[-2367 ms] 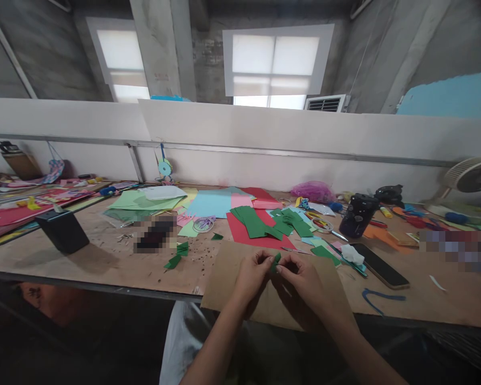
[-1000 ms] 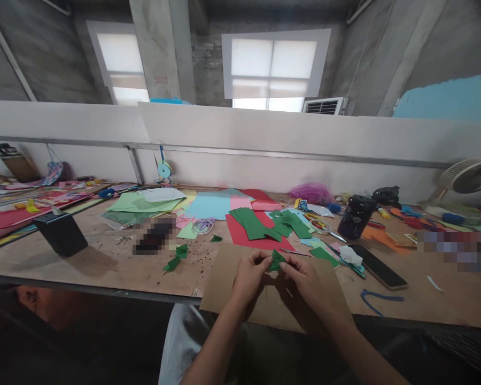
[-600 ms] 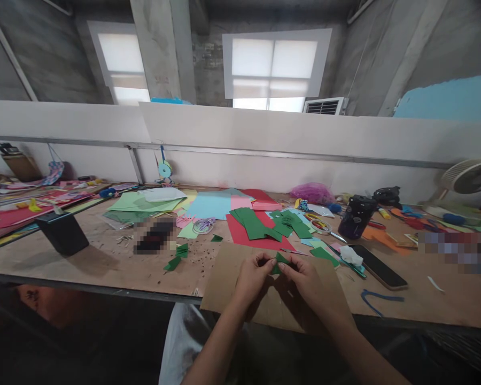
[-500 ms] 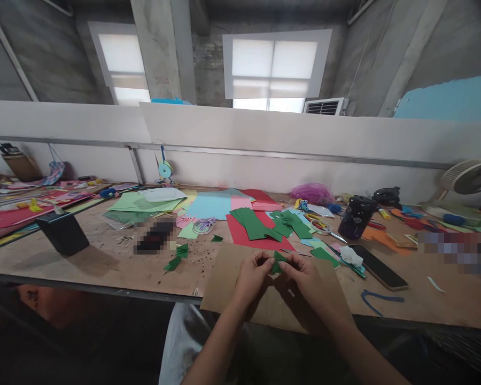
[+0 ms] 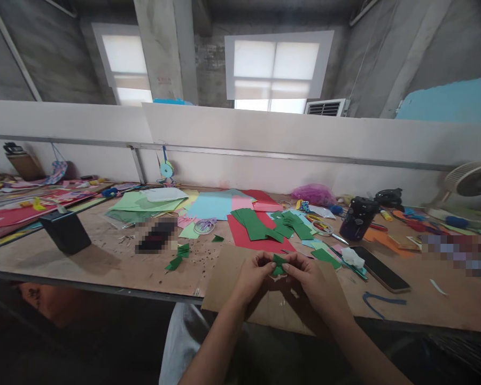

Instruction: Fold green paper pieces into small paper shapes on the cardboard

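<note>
Between both hands is a small folded piece of green paper (image 5: 278,264), pinched at its two sides. My left hand (image 5: 255,274) grips its left edge with thumb and fingertips. On the opposite edge, my right hand (image 5: 304,272) is closed in the same kind of pinch. Parts of the paper are covered by the thumbs. Both hands hover over a brown cardboard sheet (image 5: 224,283) at the table's front edge. Beyond them, green paper strips (image 5: 253,224) lie on a red sheet (image 5: 237,241). Small folded green pieces (image 5: 174,263) rest to the left on the wooden table.
A black box (image 5: 66,232) stands at the left. To the right are a dark tumbler (image 5: 358,219), a smartphone (image 5: 380,269), a crumpled tissue (image 5: 353,258) and a bent blue strip (image 5: 379,302). Light green (image 5: 144,203) and blue sheets (image 5: 210,204) lie at the back.
Held by both hands throughout, the green paper has changed from a narrow folded shape to a wider one, with its folds shifting. The view has moved slightly; the surrounding items stay put.
</note>
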`<action>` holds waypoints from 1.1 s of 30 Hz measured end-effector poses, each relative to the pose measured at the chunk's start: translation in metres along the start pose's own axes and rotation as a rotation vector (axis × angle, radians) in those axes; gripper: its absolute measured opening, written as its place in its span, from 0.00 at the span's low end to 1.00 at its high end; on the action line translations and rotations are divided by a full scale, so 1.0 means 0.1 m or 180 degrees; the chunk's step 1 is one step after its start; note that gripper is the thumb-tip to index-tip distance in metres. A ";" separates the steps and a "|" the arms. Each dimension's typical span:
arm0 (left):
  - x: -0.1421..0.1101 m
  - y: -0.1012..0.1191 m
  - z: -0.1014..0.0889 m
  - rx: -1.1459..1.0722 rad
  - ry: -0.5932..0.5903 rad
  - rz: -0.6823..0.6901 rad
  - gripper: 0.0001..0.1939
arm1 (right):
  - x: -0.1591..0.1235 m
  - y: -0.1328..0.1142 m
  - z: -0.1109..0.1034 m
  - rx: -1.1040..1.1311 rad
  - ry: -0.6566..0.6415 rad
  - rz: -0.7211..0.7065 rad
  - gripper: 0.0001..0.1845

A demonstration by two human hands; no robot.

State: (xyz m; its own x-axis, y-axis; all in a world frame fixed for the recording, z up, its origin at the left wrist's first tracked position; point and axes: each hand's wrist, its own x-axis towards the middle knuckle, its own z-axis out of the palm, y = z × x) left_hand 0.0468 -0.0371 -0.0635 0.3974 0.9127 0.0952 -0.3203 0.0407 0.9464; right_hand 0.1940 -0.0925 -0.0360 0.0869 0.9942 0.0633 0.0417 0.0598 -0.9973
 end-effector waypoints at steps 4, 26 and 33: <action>0.01 -0.01 -0.02 -0.0013 -0.0062 -0.0094 0.08 | -0.01 -0.02 -0.01 -0.0128 0.0011 0.0014 0.12; -0.08 0.12 0.00 0.0288 -0.0430 -0.0438 0.14 | 0.06 0.10 -0.05 -0.0432 0.0290 -0.0418 0.14; -0.07 0.08 -0.01 0.0616 -0.0384 -0.0088 0.16 | 0.04 0.11 -0.05 -0.0376 0.0234 -0.0303 0.19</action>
State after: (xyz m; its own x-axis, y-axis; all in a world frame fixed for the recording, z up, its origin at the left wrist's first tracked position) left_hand 0.0410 -0.0428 -0.0570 0.5074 0.8566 0.0935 -0.1414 -0.0243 0.9897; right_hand 0.1998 -0.0882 -0.0465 0.1493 0.9751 0.1640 0.1695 0.1382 -0.9758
